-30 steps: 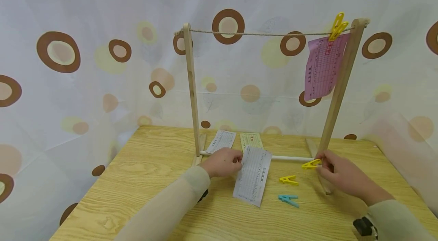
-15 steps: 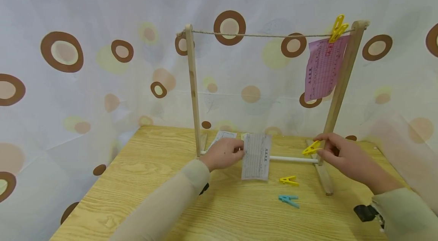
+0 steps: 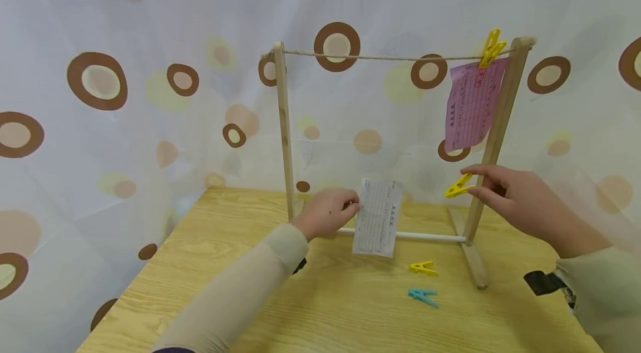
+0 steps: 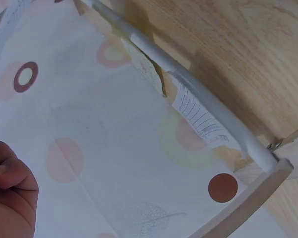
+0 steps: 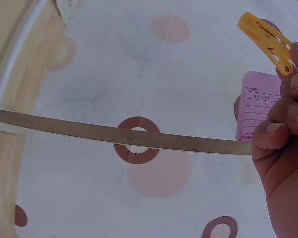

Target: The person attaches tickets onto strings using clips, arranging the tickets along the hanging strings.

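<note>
- Paper slip (image 3: 378, 219) hangs pinched in the left hand (image 3: 328, 212); well apart, the right hand (image 3: 523, 197) pinches a yellow clip (image 3: 457, 187).
- I'd hold the slip flat against the rope (image 3: 390, 58), above both hands, before clipping.
- Pink sheet (image 3: 473, 108) takes up the rope's end above the right hand; blue clip (image 3: 417, 292) lies between the hands, nearer the body.

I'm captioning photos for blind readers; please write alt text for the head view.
A person's left grip holds a white slip and the right grip a yellow clip, at a wooden frame with a string across its top. A pink slip hangs near the string's right end; a second yellow clip and a blue clip lie on the table.
</note>
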Tool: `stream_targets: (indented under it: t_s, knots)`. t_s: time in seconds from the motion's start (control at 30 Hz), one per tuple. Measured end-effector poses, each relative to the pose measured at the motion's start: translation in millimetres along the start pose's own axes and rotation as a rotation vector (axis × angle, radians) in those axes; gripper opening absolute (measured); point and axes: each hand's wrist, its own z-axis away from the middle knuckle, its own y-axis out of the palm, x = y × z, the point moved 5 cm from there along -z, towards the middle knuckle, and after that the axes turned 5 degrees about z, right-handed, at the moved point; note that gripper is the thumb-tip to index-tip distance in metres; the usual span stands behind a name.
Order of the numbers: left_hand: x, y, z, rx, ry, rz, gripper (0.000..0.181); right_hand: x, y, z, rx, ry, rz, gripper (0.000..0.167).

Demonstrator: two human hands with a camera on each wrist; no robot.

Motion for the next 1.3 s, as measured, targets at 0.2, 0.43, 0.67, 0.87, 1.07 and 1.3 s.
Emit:
stream_targets:
  t_s: [0.2,0.43,0.67,0.87,1.07,1.3]
  knots:
    - [-6.1,-15.6,-2.4,-0.065,0.004,-0.051,0.021,5,-31,-14.8,-0.008,0.041,0.055,0.035]
    - [-10.4,-27.8,-5.4,-0.112,0.012,-0.092,0.021,18,-62,-39.1,-0.068,-0.004,0.159,0.032]
    - [-23.7,-46.2,-18.2,-0.166,0.041,-0.119,0.021,35,-96,-64.2,-0.145,-0.062,0.26,0.028]
    - [-41.4,-64.2,-32.0,-0.188,0.041,-0.138,0.02,53,-120,-85.8,-0.215,-0.119,0.324,0.026]
    - [-56.5,-78.0,-44.4,-0.213,0.057,-0.151,0.017,66,-138,-105.8,-0.209,-0.121,0.333,0.022]
    - [-67.1,-89.1,-57.0,-0.267,0.04,-0.155,0.019,72,-145,-126.0,-0.192,-0.097,0.345,0.02]
